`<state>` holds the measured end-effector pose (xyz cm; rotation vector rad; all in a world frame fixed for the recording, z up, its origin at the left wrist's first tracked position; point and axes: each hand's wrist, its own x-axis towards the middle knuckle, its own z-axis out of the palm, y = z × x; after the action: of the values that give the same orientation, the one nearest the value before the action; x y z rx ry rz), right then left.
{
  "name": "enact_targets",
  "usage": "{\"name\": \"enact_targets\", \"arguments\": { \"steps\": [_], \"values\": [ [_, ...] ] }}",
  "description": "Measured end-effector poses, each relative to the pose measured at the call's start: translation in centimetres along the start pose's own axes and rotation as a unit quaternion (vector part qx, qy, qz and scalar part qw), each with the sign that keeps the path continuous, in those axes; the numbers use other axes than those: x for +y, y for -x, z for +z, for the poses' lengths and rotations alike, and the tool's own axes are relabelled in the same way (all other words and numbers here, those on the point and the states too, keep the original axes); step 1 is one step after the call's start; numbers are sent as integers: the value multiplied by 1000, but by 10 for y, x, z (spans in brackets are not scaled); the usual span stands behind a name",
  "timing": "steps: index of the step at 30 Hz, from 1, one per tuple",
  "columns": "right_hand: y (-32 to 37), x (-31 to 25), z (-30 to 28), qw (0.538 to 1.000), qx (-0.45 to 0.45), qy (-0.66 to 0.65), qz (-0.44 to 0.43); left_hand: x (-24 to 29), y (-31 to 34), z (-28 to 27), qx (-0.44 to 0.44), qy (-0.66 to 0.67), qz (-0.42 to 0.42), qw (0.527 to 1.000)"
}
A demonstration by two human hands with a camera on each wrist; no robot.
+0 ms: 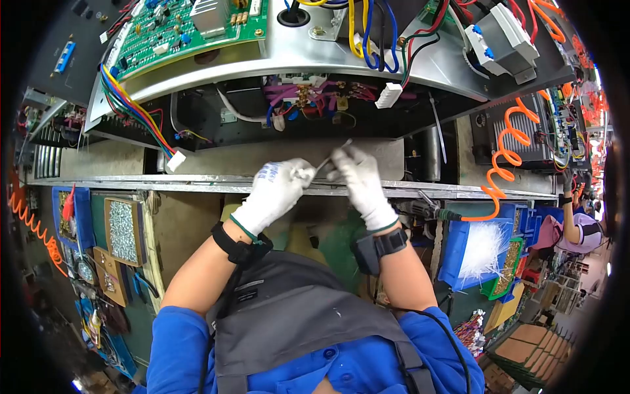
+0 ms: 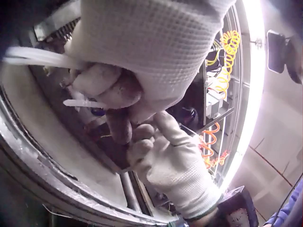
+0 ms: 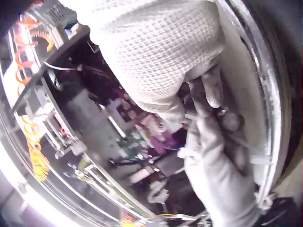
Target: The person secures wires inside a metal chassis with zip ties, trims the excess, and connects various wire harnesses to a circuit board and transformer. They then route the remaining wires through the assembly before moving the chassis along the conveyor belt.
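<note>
Gloves (image 1: pixel 248 215) cover both your hands in the head view, where your left hand (image 1: pixel 278 187) and right hand (image 1: pixel 359 182) come close together in front of the open metal case (image 1: pixel 426 85). A thin strip (image 1: pixel 324 163) slants between them, partly blurred. Silver screws (image 1: pixel 123 230) fill a box on your left; a blue bin (image 1: pixel 449 264) of white strips (image 1: pixel 484 249) sits on your right.

In the left wrist view, your left fingers curl round white ties (image 2: pixel 40 57), whose ends stick out past the knuckles. Your right fingertips touch or nearly touch that hand.

In the right wrist view, your right fingers bend towards your left hand, purple wires (image 3: pixel 162 143) behind; I can't tell whether they pinch anything.
</note>
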<state>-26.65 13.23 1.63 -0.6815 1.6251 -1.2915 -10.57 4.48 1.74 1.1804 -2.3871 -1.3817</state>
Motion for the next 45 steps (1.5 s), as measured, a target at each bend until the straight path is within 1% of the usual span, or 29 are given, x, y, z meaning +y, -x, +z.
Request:
{"name": "enact_targets", "arguments": {
  "steps": [1, 2, 4, 5, 6, 7, 8, 12, 13, 14, 15, 16, 18, 20, 21, 22, 23, 24, 26, 30, 31, 32, 37, 39, 40, 41, 42, 44, 45],
  "values": [
    [-13, 7, -4, 998, 39, -12, -41, -13, -8, -5, 15, -26, 29, 999],
    [-23, 8, -9, 992, 29, 83, -89, -25, -16, -5, 63, -71, -47, 994],
    [-48, 42, 3, 928, 35, 228, -292, -55, -25, -6, 146, 53, -176, 972],
    [-42, 22, 14, 979, -41, 140, -146, -53, -24, -8, 147, 47, -175, 972],
    [-36, 0, 25, 992, -118, 48, 4, -50, -23, -6, 196, 56, -79, 976],
    [-46, 17, 32, 985, -125, -106, 57, -47, -23, -6, 244, 67, 20, 967],
    [-51, 11, 41, 992, -31, 40, -115, -45, -23, -9, 249, 66, 24, 966],
    [-60, 11, 60, 990, -61, -97, -78, -28, -27, -31, 190, -104, -120, 969],
    [-60, 9, 61, 987, -69, -124, -78, -36, -30, -29, 239, -155, -69, 956],
    [-59, 1, 61, 983, -73, -146, -82, -45, -31, -26, 287, -200, -12, 937],
    [-58, -1, 62, 983, -77, -161, -53, -52, -28, -29, 276, -380, 92, 878],
    [-59, -1, 61, 982, -69, -174, -24, -63, -28, -30, 260, -536, 199, 778],
    [-77, 17, 58, 982, -113, -109, -107, -90, -33, -24, 235, -563, 139, 780],
    [-69, -3, 57, 989, -65, 62, -116, -87, -35, -30, 284, -623, 215, 696],
    [-64, -10, 61, 994, -56, 50, -83, -106, -35, -26, 244, -649, 136, 708],
    [-73, 5, 66, 994, -45, 32, -92, -120, -41, -27, 267, -635, 168, 705],
    [-74, 6, 67, 994, -11, 41, -100, -136, -52, -31, 231, -618, 141, 738],
    [-74, 4, 72, 993, 13, 41, -111, -125, -56, -42, 183, -533, 104, 820],
    [-81, 14, 74, 995, -21, -9, -99, -104, -53, -52, 189, -560, 175, 787],
    [-73, -6, 64, 991, -103, -53, -62, -134, -64, -54, 166, -396, 8, 903],
    [-74, -1, 65, 993, -71, 25, -96, -140, -71, -52, 152, -402, 0, 903],
    [-76, 2, 70, 994, -81, -28, -67, -153, -75, -50, 140, -408, -12, 902],
    [-97, 53, 81, 956, 20, 152, -251, -237, -100, -47, 169, -385, 131, 898],
    [-68, 21, 62, 980, -19, 77, -180, -226, -97, -53, 175, -410, 185, 876],
    [-57, 8, 59, 992, -63, 2, -106, -167, -81, -53, 122, -175, 52, 976],
    [-60, 33, 63, 983, 0, 99, -157, -121, -66, -50, 63, 79, -85, 991],
    [-64, 70, 67, 953, 67, 168, -243, -97, -55, -45, 70, 79, -85, 991],
    [-5, 10, 32, 991, -32, 124, -31, -67, -41, -36, 46, 277, 49, 959],
    [2, 21, 29, 991, -22, 114, -61, -66, -38, -33, 32, 259, 27, 965]
  ]
}}
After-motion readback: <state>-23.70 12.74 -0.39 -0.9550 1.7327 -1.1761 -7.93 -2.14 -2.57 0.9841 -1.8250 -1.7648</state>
